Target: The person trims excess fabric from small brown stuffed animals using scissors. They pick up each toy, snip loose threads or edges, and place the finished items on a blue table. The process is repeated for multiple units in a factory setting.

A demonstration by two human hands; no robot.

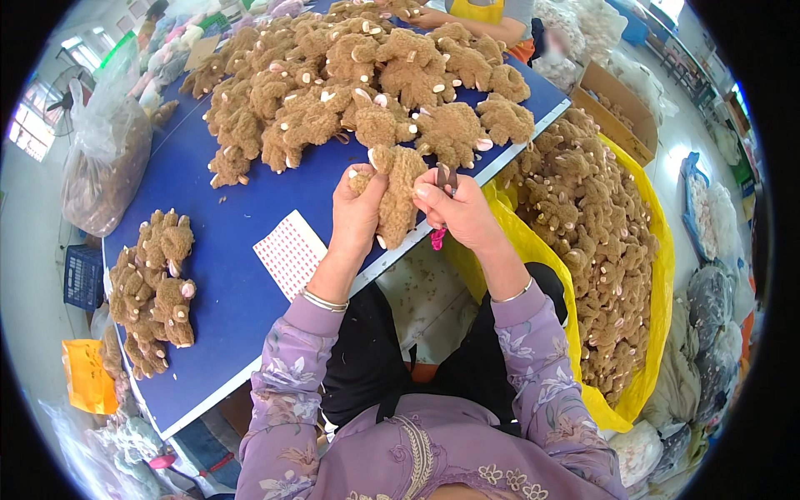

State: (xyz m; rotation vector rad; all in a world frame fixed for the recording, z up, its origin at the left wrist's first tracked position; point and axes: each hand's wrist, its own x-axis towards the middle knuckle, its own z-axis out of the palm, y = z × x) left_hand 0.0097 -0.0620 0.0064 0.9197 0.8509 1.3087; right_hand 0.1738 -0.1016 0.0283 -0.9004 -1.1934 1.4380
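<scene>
Over the table's near edge, my left hand (358, 204) is closed round a brown curly plush toy (399, 196) with small pale-tipped limbs. My right hand (457, 208) is right beside the toy, its fingers wrapped round a pair of dark thread snips (447, 178); a bright pink tie (437, 239) hangs below that fist. The right fingertips are at the plush's side, and I cannot tell whether they pinch it. Just left of my left wrist, a white sheet of small red marks (290, 253) lies on the blue table (225, 275).
A large heap of brown plush toys (333, 92) covers the far table. A smaller group (154, 292) lies at the left. By my right side stands a yellow sack (658, 250) full of plush pieces, with a cardboard box (617, 112) behind. A co-worker in a yellow apron (477, 10) is across the table.
</scene>
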